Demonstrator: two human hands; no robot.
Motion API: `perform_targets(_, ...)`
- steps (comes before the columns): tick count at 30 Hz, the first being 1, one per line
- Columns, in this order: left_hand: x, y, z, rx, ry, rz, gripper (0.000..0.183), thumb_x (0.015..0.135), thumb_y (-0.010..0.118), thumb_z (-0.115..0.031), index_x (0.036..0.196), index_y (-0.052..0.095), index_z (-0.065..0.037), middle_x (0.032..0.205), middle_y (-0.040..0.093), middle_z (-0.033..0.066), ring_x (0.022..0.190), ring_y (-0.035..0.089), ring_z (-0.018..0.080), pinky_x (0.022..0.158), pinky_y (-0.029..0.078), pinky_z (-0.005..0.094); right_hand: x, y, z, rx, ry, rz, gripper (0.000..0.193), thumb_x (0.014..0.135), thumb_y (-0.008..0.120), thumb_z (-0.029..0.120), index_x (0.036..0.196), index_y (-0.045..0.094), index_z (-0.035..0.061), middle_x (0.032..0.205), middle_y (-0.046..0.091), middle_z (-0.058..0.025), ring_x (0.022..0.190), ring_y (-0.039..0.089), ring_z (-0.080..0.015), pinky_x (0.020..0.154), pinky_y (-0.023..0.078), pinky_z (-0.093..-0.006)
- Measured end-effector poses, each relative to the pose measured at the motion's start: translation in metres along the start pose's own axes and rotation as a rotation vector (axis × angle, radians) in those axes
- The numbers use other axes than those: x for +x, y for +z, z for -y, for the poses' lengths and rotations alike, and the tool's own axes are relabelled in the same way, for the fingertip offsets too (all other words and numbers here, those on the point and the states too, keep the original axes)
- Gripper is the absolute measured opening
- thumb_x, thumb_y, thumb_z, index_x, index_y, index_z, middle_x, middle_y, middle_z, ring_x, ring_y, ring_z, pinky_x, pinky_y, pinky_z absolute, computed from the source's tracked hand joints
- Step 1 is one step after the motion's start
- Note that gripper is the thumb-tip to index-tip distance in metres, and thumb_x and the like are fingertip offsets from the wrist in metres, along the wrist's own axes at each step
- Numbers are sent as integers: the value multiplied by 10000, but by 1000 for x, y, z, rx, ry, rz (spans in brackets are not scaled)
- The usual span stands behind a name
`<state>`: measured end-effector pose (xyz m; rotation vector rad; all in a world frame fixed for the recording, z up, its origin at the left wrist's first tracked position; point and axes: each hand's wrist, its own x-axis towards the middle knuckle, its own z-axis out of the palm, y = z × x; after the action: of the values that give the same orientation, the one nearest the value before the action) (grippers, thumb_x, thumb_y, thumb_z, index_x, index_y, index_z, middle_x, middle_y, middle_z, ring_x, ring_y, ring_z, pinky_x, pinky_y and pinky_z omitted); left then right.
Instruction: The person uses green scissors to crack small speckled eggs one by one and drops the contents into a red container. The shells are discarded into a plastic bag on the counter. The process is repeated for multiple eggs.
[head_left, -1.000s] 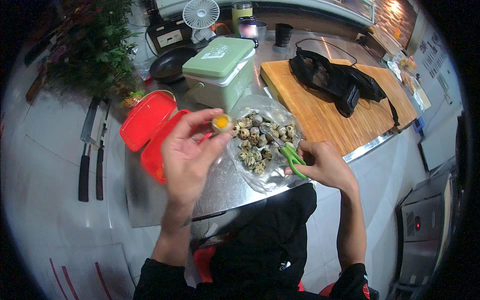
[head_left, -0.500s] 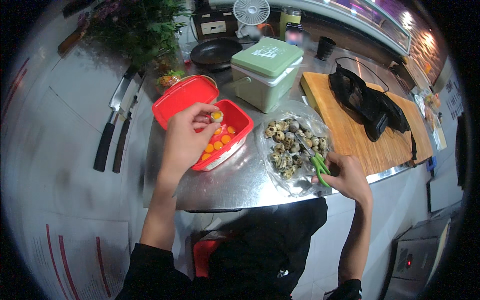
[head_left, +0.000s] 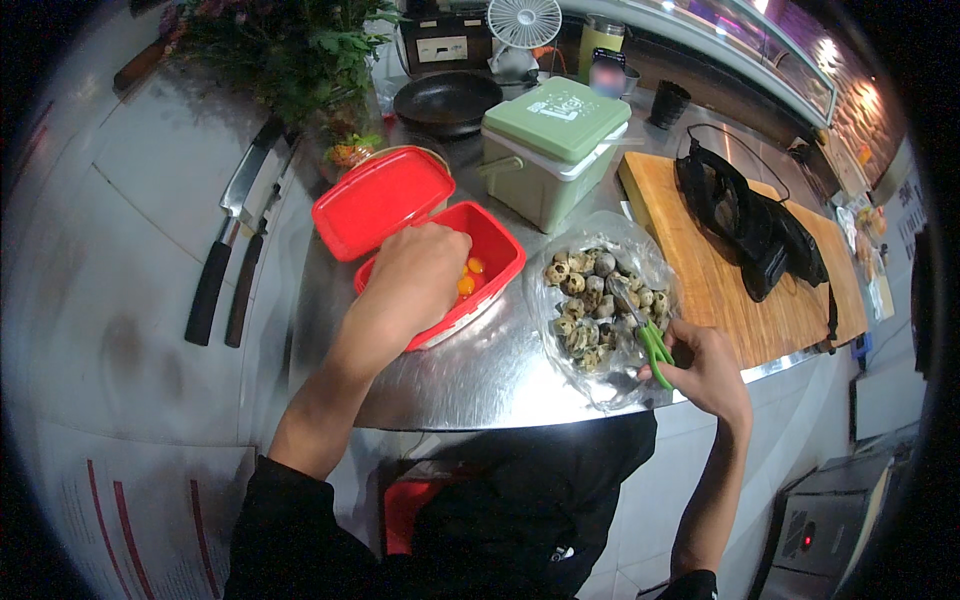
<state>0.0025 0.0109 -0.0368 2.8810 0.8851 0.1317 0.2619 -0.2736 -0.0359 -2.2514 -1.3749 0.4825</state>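
Quail eggs (head_left: pixel 592 300), in the head view, heaped inside a clear plastic bag (head_left: pixel 610 385) on a steel table (head_left: pixel 430 395), off toward 3 o'clock from the middle. From that bag, between 9 and 10 o'clock, a red box (head_left: pixel 499 240), with its lid (head_left: pixel 385 200) tipped open at 11 o'clock. Inside, loose yolks (head_left: pixel 466 286), so apparently some eggs opened and emptied already. Over the red box, the left hand (head_left: pixel 415 270), fingertips turned down and hidden; no telling whether wide, narrow or holding anything. At the bag's 4 o'clock, the right hand (head_left: pixel 705 365), closed around the green handles of scissors (head_left: pixel 655 350), blades toward 11 o'clock over the heap. By judgement, only partway along: plenty seemingly left in the bag, though some there perhaps already emptied, too small to tell. By count: two hands, one pair of scissors, one bag, one box, one lid; two yolks plainly visible, possibly more behind the hand; eggs, whole or not, roughly two dozen, overlapping too much for exactness.
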Motion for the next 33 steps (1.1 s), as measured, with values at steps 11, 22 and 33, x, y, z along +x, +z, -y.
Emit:
perform_targets(11, 7, 13, 4, 49, 65, -5, 223, 862, 754, -55, 1077, 811, -38, 1088, 778, 197, 1059, 760, 414, 938, 599, 544, 1, 4, -12, 126, 57, 18, 524, 755, 1017, 379, 766, 608, 50, 603, 506, 2, 586, 475, -103, 542, 346, -333)
perform_targets(22, -8, -10, 1, -50, 41, -123, 113, 933, 720, -47, 1019, 774, 1, 1113, 756, 214, 1018, 769, 423, 893, 620, 520, 0, 11, -24, 247, 97, -16, 504, 743, 1032, 293, 761, 586, 59, 615, 516, 45, 602, 475, -60, 535, 333, -294)
perform_targets(33, -24, -48, -23, -596, 185, -442, 307, 909, 798, 55, 1213, 776, 21, 1171, 750, 161, 1076, 787, 262, 900, 685, 346, 0, 5, -21, 270, 47, 35, 478, 783, 1018, 322, 753, 612, 72, 625, 555, 50, 597, 511, -47, 534, 357, -291)
